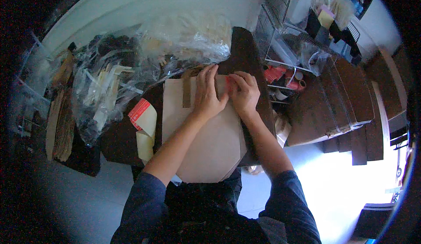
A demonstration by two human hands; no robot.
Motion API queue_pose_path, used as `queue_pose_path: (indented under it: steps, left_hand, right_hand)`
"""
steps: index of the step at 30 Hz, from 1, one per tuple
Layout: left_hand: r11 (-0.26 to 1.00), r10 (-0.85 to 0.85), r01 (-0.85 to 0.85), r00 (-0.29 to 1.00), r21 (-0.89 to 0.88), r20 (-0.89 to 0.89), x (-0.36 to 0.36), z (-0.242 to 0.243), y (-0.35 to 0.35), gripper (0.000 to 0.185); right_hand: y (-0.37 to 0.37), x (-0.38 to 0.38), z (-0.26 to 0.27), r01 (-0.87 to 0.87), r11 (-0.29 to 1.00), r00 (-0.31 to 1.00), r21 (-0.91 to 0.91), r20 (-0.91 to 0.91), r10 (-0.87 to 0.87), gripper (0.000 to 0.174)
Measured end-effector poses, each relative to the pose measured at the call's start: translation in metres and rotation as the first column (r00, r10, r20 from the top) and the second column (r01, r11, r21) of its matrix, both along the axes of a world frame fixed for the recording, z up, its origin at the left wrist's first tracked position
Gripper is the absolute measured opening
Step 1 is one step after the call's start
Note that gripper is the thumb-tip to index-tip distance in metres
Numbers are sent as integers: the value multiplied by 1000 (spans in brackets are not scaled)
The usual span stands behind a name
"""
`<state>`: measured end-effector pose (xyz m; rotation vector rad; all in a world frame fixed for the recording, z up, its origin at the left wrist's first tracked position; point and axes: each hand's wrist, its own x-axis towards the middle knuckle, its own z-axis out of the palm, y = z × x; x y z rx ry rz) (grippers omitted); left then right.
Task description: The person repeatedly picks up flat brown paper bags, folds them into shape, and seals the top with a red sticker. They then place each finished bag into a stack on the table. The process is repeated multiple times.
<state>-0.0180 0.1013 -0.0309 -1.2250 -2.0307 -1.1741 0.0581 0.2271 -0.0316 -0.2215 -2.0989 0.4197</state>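
A stack of brown kraft paper sheets or flat bags (207, 145) lies before me, its near end overhanging the table edge. On its far part my left hand (209, 94) rests with fingers stretched forward and thumb apart. Close beside it, at the stack's far right corner, my right hand (245, 92) has bent fingers against a small red label (229, 82), partly hidden by them. A darker brown strip (186, 92) runs along the paper left of my left hand. Left of the stack curls a strip of red-printed labels on yellowish backing (146, 119).
Clear plastic bags of pale wooden sticks (197, 36) fill the table's far side. More plastic-wrapped sticks (108, 89) lie left, near bundled cardboard (62, 125). A wire rack (269, 36) with red rolls (296, 83) and strapped cardboard (329, 102) stand right.
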Motion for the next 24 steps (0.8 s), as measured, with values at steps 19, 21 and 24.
queue_pose_path:
  steps: [19, 21, 24]
  left_hand:
    - [891, -443, 454, 870, 0, 218, 89, 176, -340, 91]
    - [826, -543, 563, 805, -19, 238, 84, 176, -365, 94]
    - [867, -494, 482, 804, 122, 332, 87, 160, -393, 88]
  right_hand:
    - [-169, 138, 131, -825, 480, 565, -299, -400, 722, 21]
    - [-185, 132, 123, -856, 354, 501, -376, -437, 747, 20]
    - [-206, 124, 101, -821, 171, 480, -545, -496, 724, 24]
